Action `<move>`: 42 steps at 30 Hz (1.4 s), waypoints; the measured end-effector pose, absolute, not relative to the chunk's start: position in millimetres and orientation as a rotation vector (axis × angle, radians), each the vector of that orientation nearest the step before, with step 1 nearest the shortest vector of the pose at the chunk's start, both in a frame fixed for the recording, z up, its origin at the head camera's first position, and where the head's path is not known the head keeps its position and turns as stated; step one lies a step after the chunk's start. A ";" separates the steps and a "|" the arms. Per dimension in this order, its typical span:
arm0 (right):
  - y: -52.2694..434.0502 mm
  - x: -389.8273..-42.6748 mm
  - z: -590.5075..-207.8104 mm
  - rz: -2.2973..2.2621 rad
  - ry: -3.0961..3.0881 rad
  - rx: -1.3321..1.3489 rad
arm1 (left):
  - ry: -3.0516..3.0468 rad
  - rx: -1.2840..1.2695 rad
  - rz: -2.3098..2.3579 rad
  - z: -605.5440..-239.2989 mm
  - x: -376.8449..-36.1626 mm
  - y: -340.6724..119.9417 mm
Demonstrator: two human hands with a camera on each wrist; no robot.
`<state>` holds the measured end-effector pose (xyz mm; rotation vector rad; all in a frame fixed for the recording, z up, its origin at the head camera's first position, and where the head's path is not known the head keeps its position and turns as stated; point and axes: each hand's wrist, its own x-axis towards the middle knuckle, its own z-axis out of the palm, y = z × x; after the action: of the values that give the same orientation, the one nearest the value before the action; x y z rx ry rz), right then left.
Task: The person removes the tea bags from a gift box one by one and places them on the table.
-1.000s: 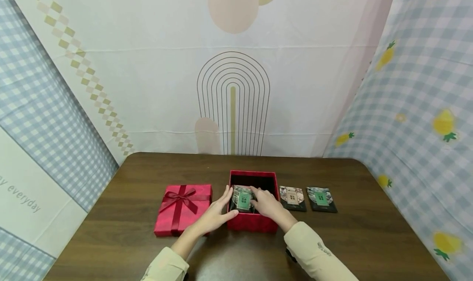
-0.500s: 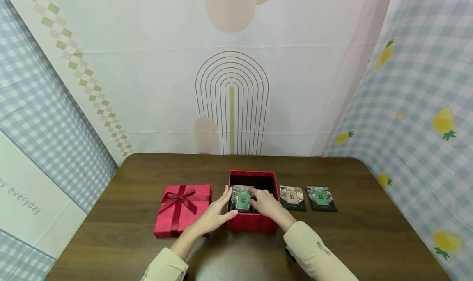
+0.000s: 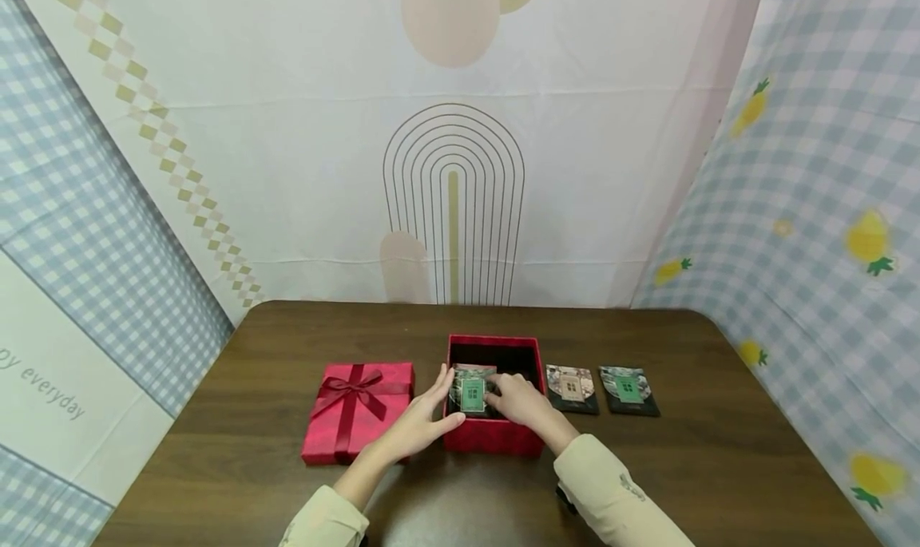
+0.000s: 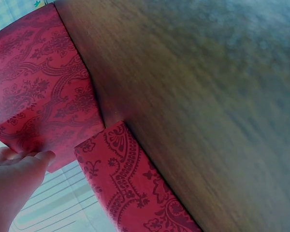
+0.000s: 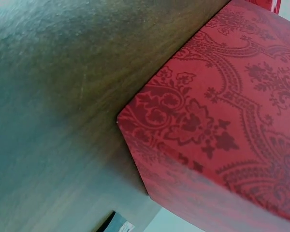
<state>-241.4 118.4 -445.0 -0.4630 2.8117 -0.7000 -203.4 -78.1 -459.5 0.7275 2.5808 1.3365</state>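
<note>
A green-labelled packet (image 3: 472, 395) lies inside the left half of a red box (image 3: 493, 437), near the front wall. It is a flat pouch, patterned toward its far end and dark below, with an upright rectangular label. The label's long side runs from the near side to the far side of the box, and a pinkish strip shows behind the packet's far edge.

The right hand (image 3: 521, 399) reaches over the box's right side, fingers bent and at the packet's right edge; whether they pinch it or only touch it, I cannot tell. The left hand (image 3: 420, 419) lies along the box's left side, its fingers extended and close together, the thumb spread wide toward the front corner; it grips nothing, only touching the box.

The box is square-cornered and lidless, its walls printed with darker floral scrolls, its lining black. Dark interior shows beyond the packet and to its right, partly under the right hand.

Left of the box, just apart, sits a square red lid (image 3: 327, 435) with a dark red ribbon (image 3: 354, 386) tied in a bow. Just right of the box lies a beige-labelled packet (image 3: 572, 389), then a second green-labelled packet (image 3: 630, 390), its far end angled leftward. A narrow gap parts these two. Brown wood-grained worktop (image 3: 460, 499) extends toward the person and past the packets to a rounded far corner.
</note>
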 end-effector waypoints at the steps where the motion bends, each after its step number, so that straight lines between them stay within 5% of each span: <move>1: 119.0 -240.8 -445.1 -0.724 2.821 -0.481 | 2.579 0.729 1.334 -459.9 -203.2 -78.1; 12: 125.3 -243.5 -445.2 -0.935 2.579 -0.874 | 2.566 0.732 1.355 -460.0 -203.2 -77.3; 30: 127.4 -246.1 -444.9 -0.949 2.557 -0.895 | 2.571 0.741 1.343 -459.9 -202.6 -77.3; 42: 128.0 -244.4 -442.6 -1.265 2.709 -0.676 | 2.574 0.729 1.339 -459.1 -203.0 -78.4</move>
<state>-244.4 128.0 -442.6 -0.6758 2.7093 -1.2646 -203.0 -78.4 -459.1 0.7288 2.5742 1.3391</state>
